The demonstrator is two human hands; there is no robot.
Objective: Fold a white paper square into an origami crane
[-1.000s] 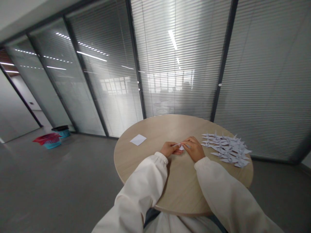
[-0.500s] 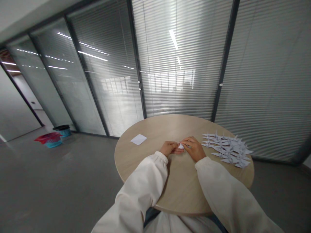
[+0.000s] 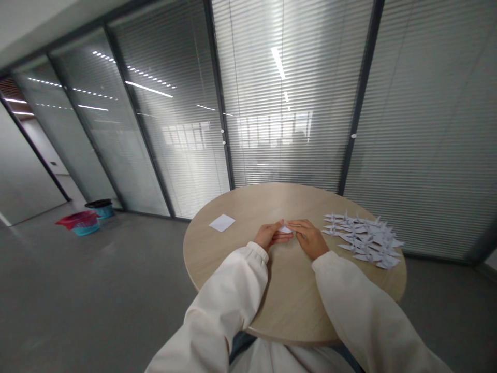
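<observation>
Near the middle of the round wooden table (image 3: 295,305), a small folded piece of white paper (image 3: 286,229) is between my two hands. My left hand (image 3: 268,236) grips it from the left, thumb on top and fingers beneath. From the right, my right hand (image 3: 310,238) has its fingertips on the paper's edge. Fingers hide part of the paper, so its exact folds cannot be made out. To the left lies a stack or sheet of square white paper (image 3: 222,223), apart from both hands. Many folded white paper cranes (image 3: 365,241) lie grouped at the right.
A glass partition with blinds (image 3: 287,103) stands just behind the table. On the floor at the far left are a blue bin with a red liner (image 3: 79,223) and another with a black liner (image 3: 101,208).
The folded paper has turned and lies flatter between my hands. My left thumb has shifted up, and my right fingers have straightened a little across the paper.
</observation>
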